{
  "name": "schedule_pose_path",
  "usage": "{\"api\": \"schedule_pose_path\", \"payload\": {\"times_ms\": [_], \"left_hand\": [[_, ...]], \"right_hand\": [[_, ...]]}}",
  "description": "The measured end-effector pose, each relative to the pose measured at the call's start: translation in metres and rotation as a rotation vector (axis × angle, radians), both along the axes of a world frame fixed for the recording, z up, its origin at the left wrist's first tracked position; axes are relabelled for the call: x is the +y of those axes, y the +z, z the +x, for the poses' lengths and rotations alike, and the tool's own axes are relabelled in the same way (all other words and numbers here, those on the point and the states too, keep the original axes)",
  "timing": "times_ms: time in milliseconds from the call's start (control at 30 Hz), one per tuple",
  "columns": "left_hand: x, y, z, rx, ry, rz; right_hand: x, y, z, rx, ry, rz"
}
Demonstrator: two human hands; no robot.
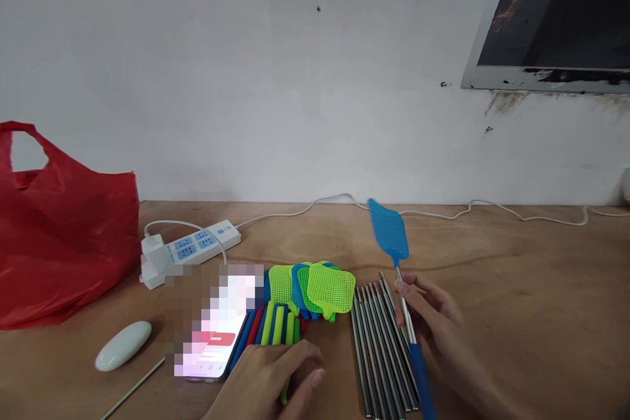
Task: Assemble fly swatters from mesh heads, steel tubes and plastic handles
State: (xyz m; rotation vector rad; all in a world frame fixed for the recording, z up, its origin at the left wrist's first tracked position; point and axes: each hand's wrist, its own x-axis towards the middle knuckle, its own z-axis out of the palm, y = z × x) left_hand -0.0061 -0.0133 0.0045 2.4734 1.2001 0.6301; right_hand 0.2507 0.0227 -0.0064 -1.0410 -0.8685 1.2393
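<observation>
My right hand (443, 335) is closed on the metal shaft of a blue fly swatter (390, 231), whose mesh head stands up over the wooden table (516, 289) while its blue grip (422, 384) points toward me. Just left of that hand lies a row of several bare metal rods (378, 348). My left hand (275, 380) rests with curled fingers on a row of coloured plastic handles (278, 327) in green, blue and red. Behind the handles lie several loose swatter heads (319, 287), green and blue.
A lit phone (216, 335) lies left of the handles. A white power strip (189, 249) with a plugged charger and a white cable (492, 209) sit near the wall. A red plastic bag (59, 236) stands far left, with a white oval object (123, 344) in front.
</observation>
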Motion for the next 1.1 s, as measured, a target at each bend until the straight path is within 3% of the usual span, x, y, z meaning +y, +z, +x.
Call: {"api": "schedule_pose_path", "payload": {"times_ms": [167, 367, 467, 733, 967, 1100], "left_hand": [[0.003, -0.003, 0.0, 0.058, -0.018, -0.014], [0.005, -0.005, -0.003, 0.081, -0.007, 0.02], [0.006, -0.004, -0.003, 0.076, -0.028, 0.035], [0.01, -0.01, -0.003, 0.048, -0.017, 0.078], [0.014, -0.002, -0.001, 0.019, -0.017, 0.185], [0.016, -0.009, -0.003, 0.041, -0.007, 0.203]], "right_hand": [[0.018, -0.008, 0.017, -0.385, -0.037, 0.101], [0.044, -0.038, 0.041, -0.873, -0.208, 0.242], [0.052, -0.05, 0.054, -1.216, -0.131, 0.191], [0.048, -0.048, 0.054, -1.515, -0.133, 0.171], [0.041, -0.043, 0.049, -1.601, -0.146, 0.184], [0.037, -0.036, 0.046, -1.634, -0.151, 0.168]]}}
